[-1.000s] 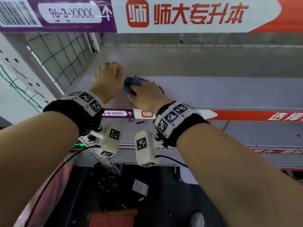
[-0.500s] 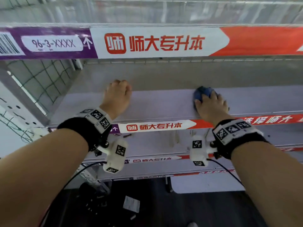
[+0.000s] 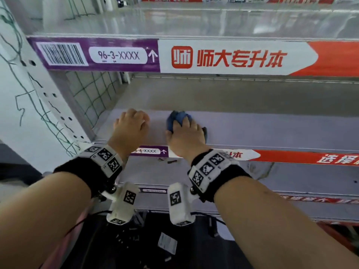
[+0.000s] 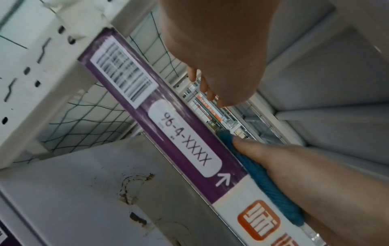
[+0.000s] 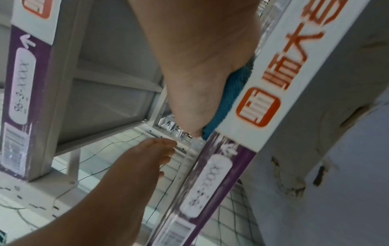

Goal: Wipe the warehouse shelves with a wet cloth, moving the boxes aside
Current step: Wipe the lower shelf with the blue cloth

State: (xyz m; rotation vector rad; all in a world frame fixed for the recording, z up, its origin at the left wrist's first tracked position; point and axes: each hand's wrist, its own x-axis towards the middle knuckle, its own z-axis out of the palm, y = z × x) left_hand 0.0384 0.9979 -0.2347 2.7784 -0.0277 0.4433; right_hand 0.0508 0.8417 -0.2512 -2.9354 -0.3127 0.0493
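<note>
A bunched blue cloth (image 3: 177, 116) lies on the grey shelf board (image 3: 262, 131) near its left end. My right hand (image 3: 183, 131) lies over the cloth and presses it down, fingers curved round it; the cloth bulges out past my fingertips. The right wrist view has the cloth (image 5: 231, 89) squeezed between my palm and the shelf's front strip. My left hand (image 3: 133, 123) rests just left of it as a curled fist holding nothing. The left wrist view shows the cloth (image 4: 263, 179) under my right thumb. No boxes are in view.
The shelf's front strip reads 96-4-XXXX (image 3: 147, 151); the beam above reads 96-3-XXXX (image 3: 118, 55). Green netting (image 3: 91, 98) and a white perforated upright (image 3: 48, 105) close the left side. A lower shelf (image 3: 291, 177) has rust marks. Loose scraps lie on the dark floor (image 3: 167, 243).
My right hand swept the cloth out to the right along the shelf, then came back left beside my left hand. My left fist stayed in place.
</note>
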